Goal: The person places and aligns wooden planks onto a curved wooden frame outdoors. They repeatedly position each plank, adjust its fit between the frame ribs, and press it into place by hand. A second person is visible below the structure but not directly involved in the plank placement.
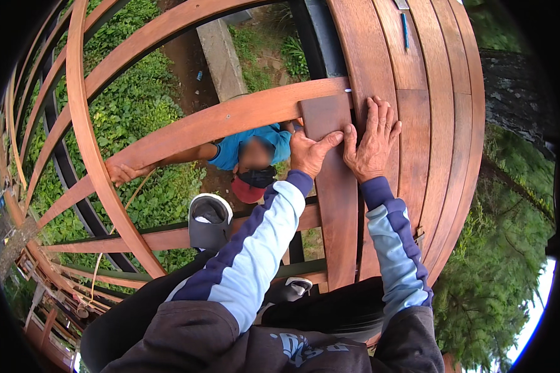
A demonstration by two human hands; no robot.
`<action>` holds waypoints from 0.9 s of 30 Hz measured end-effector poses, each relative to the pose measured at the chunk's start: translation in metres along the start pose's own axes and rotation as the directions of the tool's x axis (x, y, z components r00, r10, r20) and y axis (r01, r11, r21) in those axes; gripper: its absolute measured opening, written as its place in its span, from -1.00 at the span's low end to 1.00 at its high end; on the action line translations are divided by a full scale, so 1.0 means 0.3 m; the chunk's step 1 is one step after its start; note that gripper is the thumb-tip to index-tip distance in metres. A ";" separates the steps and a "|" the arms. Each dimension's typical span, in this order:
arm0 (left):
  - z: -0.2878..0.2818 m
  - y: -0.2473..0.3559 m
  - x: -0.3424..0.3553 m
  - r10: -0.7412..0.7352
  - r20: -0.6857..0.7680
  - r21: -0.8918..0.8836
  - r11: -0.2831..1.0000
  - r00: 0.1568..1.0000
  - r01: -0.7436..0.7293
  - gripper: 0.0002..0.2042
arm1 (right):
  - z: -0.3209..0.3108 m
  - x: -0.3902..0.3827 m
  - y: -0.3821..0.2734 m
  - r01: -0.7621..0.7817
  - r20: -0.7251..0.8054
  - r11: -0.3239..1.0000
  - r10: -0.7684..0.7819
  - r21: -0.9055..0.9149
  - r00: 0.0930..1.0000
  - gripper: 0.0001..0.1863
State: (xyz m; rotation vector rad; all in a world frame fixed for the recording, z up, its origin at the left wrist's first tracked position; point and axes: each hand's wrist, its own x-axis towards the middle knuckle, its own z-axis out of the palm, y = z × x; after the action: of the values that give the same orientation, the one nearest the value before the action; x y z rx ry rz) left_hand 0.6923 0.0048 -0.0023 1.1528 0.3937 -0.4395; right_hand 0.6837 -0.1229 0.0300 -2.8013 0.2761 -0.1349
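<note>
A reddish-brown wooden board (338,230) lies lengthwise across the joists, beside the fixed deck planks (374,68), with a thin dark gap between. My left hand (311,150) grips its left edge near the far end, thumb on top and the other fingers curled down over the side, partly hidden. Flat on the neighbouring plank rests my right hand (373,140), its fingers stretched forward and its thumb at the gap next to the board. The board's far end sits over a wooden joist (230,117).
Below the open joists stands a co-worker in a blue shirt (246,144) and red-and-black cap; their hand (127,174) holds a joist. A blue pencil (406,31) lies on the planks. My shoe (210,221) stands on a crossbeam (168,239). Plants and ground show through the gaps.
</note>
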 end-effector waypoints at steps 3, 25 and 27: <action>-0.010 0.003 -0.001 0.012 0.027 0.030 0.999 1.000 -0.013 -0.70 | 0.014 -0.006 0.001 0.012 0.006 0.999 -0.012 -0.048 1.000 -0.30; 0.005 -0.022 -0.009 0.058 -0.306 0.558 0.820 0.950 0.130 -0.29 | -0.040 -0.033 -0.014 0.153 0.187 0.984 -0.133 -0.094 0.973 -0.05; 0.011 -0.012 -0.013 0.083 -0.354 0.637 0.751 0.931 0.175 -0.23 | -0.049 -0.052 -0.030 0.074 0.221 0.993 -0.053 -0.088 0.974 0.06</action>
State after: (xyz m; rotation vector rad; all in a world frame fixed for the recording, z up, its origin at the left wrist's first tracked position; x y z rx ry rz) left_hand 0.6874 0.0010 -0.0019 1.9465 0.6180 -0.4196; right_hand 0.6680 -0.1158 0.0457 -2.8878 0.1440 0.1765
